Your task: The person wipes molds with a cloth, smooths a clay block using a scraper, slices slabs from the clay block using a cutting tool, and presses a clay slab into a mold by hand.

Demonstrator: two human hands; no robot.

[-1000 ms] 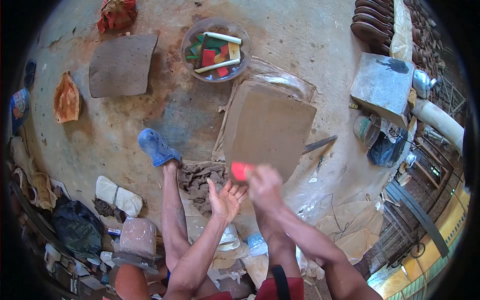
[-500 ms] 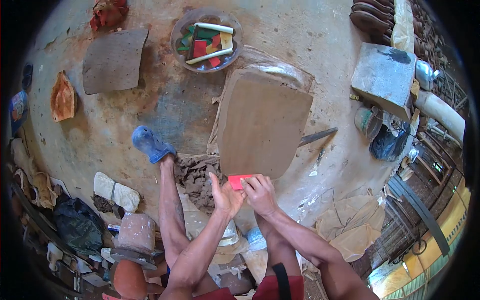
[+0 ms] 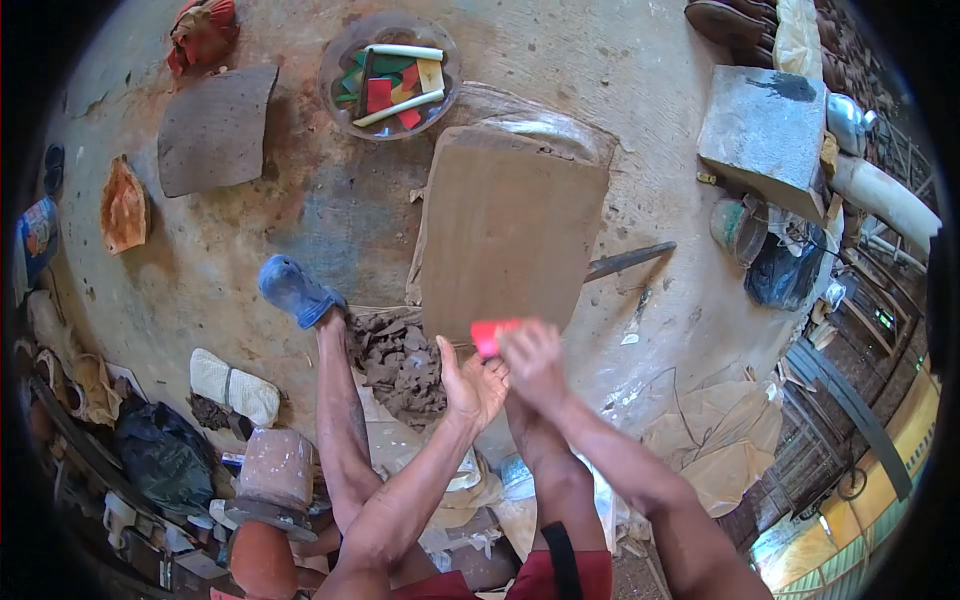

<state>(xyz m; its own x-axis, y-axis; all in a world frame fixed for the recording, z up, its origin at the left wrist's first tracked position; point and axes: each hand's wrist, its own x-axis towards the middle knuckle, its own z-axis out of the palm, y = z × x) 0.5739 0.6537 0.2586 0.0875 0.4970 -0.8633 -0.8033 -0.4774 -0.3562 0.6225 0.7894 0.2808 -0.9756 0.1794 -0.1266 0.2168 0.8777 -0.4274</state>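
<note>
My right hand (image 3: 533,358), smeared by motion, grips a small flat red piece (image 3: 490,336) that sticks out past the fingertips. Just below and to the left, my left hand (image 3: 475,388) is palm up with the thumb raised and the fingers apart, holding nothing. Both hands are over the near edge of a smooth brown clay slab (image 3: 510,235), which lies on a larger sheet on the floor. Crumbled clay lumps (image 3: 400,368) lie left of my left hand. What the red piece is made of I cannot make out.
A clear plastic bowl (image 3: 333,100) with coloured pieces and white sticks stands beyond the slab. A dark stick (image 3: 630,262) pokes out right of it. Far left lies a curved clay sheet (image 3: 215,135); a grey block (image 3: 762,130) stands right. My blue clog (image 3: 295,290) rests left.
My right hand has lifted the red piece away from my left palm, up and to the right. The left hand is now free of it. The view has shifted slightly.
</note>
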